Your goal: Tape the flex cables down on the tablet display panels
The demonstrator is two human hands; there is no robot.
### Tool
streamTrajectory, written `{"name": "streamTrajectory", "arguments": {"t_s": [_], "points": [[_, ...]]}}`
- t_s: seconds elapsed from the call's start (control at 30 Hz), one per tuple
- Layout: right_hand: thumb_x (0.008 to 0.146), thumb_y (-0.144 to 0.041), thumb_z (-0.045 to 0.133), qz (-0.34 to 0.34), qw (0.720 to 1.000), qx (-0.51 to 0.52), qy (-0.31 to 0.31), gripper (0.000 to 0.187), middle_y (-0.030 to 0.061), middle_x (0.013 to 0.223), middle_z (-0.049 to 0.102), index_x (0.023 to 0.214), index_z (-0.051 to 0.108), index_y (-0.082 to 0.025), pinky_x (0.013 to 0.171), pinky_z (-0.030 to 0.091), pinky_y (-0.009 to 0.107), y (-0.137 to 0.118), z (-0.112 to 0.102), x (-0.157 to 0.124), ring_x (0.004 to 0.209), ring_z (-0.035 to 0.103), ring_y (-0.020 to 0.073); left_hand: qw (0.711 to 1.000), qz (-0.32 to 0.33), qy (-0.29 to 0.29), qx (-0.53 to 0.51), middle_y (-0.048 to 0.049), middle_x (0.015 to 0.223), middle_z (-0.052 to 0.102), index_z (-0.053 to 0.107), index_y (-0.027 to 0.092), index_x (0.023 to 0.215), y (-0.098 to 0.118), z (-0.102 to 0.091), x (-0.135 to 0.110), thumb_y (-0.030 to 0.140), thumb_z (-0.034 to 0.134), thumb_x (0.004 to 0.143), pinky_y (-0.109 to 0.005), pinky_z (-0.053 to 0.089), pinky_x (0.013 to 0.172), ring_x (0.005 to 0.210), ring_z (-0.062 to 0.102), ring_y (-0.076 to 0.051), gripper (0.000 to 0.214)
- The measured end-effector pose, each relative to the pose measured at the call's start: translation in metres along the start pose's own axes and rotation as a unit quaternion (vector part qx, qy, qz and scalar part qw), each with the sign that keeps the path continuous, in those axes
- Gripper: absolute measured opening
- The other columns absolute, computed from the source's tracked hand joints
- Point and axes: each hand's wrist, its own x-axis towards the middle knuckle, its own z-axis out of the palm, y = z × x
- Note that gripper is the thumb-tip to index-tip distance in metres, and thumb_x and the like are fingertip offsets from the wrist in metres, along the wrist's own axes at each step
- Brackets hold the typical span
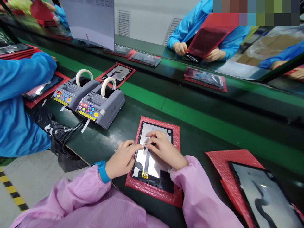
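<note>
A flat display panel (155, 166) with a silver back and black border lies on a red bubble-wrap bag (177, 139) before me. A dark flex cable (147, 161) with a yellow end runs down the panel. My right hand (163, 150) bends over the panel, its thumb and fingers closed at a short whitish tape strip (146, 149) on the cable. From the left, my left hand (122, 158) reaches in with its index finger stretched to the strip and its thumb apart. The fingertips partly cover the strip.
Two grey tape dispensers (102, 106) with tape rolls stand at left, a tape strip (85, 125) hanging from one. Another panel (266, 193) lies on red bags at right. A co-worker's blue sleeve (23, 76) is at left; another person (187, 28) holds a red bag across the bench.
</note>
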Motion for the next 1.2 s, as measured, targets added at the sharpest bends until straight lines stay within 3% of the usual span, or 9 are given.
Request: {"name": "streamTrajectory", "arguments": {"t_s": [0.2, 0.37, 0.43, 0.53, 0.6, 0.77, 0.87, 1.0, 1.2], "points": [[0.090, -0.032, 0.061, 0.005, 1.000, -0.015, -0.021, 0.018, 0.0068, 0.114, 0.059, 0.079, 0.071, -0.023, 0.099, 0.045, 0.047, 0.003, 0.006, 0.006, 0.110, 0.052, 0.0249, 0.993, 0.048, -0.082, 0.062, -0.0036, 0.134, 0.060, 0.046, 0.026, 0.137, -0.004, 0.007, 0.000, -0.005, 0.042, 0.072, -0.046, 0.031, 0.099, 0.123, 0.041, -0.029, 0.072], [0.088, -0.034, 0.065, 0.021, 0.999, -0.022, -0.016, 0.015, 0.0063, 0.109, 0.058, 0.077, 0.069, -0.023, 0.093, 0.047, 0.045, -0.003, 0.004, 0.005, 0.106, 0.052, 0.0254, 0.986, 0.074, -0.087, 0.124, -0.0049, 0.133, 0.062, 0.048, 0.027, 0.139, -0.006, 0.011, -0.001, -0.002, 0.043, 0.082, -0.046, 0.029, 0.098, 0.123, 0.041, -0.030, 0.065], [0.084, -0.036, 0.069, 0.041, 0.999, -0.021, -0.002, 0.013, 0.0066, 0.105, 0.057, 0.089, 0.068, -0.024, 0.091, 0.048, 0.045, -0.004, 0.004, 0.005, 0.104, 0.052, 0.0261, 0.984, 0.080, -0.084, 0.132, -0.0058, 0.132, 0.063, 0.048, 0.027, 0.139, -0.007, 0.012, -0.002, -0.001, 0.044, 0.083, -0.045, 0.030, 0.098, 0.122, 0.042, -0.029, 0.062], [0.078, -0.042, 0.075, 0.078, 0.996, -0.021, 0.049, 0.047, 0.0087, 0.115, 0.050, 0.119, 0.057, -0.025, 0.095, 0.046, 0.048, 0.001, 0.009, 0.006, 0.112, 0.048, 0.0293, 0.985, 0.077, -0.091, 0.126, -0.0068, 0.131, 0.063, 0.049, 0.026, 0.139, -0.007, 0.012, -0.002, 0.000, 0.046, 0.082, -0.044, 0.031, 0.097, 0.118, 0.044, -0.028, 0.063], [0.080, -0.044, 0.071, 0.098, 0.991, -0.024, 0.092, 0.053, 0.0106, 0.122, 0.044, 0.127, 0.051, -0.026, 0.100, 0.041, 0.051, 0.008, 0.012, 0.008, 0.119, 0.043, 0.0315, 0.988, 0.066, -0.096, 0.098, -0.0064, 0.128, 0.065, 0.049, 0.027, 0.138, -0.008, 0.011, 0.000, -0.002, 0.045, 0.080, -0.045, 0.031, 0.097, 0.116, 0.045, -0.028, 0.065], [0.094, -0.042, 0.051, 0.114, 0.969, -0.006, 0.219, 0.031, 0.0118, 0.118, 0.043, 0.118, 0.056, -0.023, 0.106, 0.034, 0.052, 0.018, 0.007, 0.005, 0.121, 0.041, 0.0299, 0.994, 0.014, -0.047, -0.099, -0.0032, 0.111, 0.067, 0.058, 0.025, 0.122, -0.012, 0.004, 0.011, -0.007, 0.038, 0.070, -0.039, 0.037, 0.097, 0.109, 0.049, -0.022, 0.064], [0.095, -0.045, 0.050, 0.057, 0.986, 0.068, 0.141, 0.026, 0.0085, 0.117, 0.048, 0.108, 0.063, -0.027, 0.106, 0.035, 0.048, 0.009, -0.006, -0.007, 0.119, 0.045, 0.0258, 0.985, 0.012, -0.008, -0.169, -0.0039, 0.106, 0.063, 0.062, 0.022, 0.109, -0.011, 0.000, 0.021, -0.006, 0.036, 0.068, -0.037, 0.041, 0.095, 0.103, 0.051, -0.020, 0.056], [0.089, -0.046, 0.062, 0.026, 0.989, 0.134, 0.049, 0.021, 0.0058, 0.122, 0.053, 0.087, 0.068, -0.027, 0.107, 0.033, 0.046, -0.006, -0.013, -0.020, 0.121, 0.047, 0.0251, 0.988, 0.023, -0.020, -0.151, -0.0047, 0.102, 0.062, 0.064, 0.021, 0.103, -0.007, -0.003, 0.033, -0.004, 0.036, 0.070, -0.036, 0.043, 0.091, 0.098, 0.051, -0.020, 0.050], [0.085, -0.052, 0.060, 0.192, 0.957, 0.121, 0.182, 0.032, 0.0082, 0.106, 0.061, 0.074, 0.069, -0.023, 0.101, 0.033, 0.049, 0.019, -0.007, -0.027, 0.108, 0.051, 0.0266, 0.999, -0.032, 0.004, 0.022, -0.0070, 0.113, 0.062, 0.068, 0.021, 0.107, -0.005, -0.004, 0.047, 0.000, 0.040, 0.081, -0.045, 0.038, 0.095, 0.109, 0.045, -0.025, 0.043]]}}
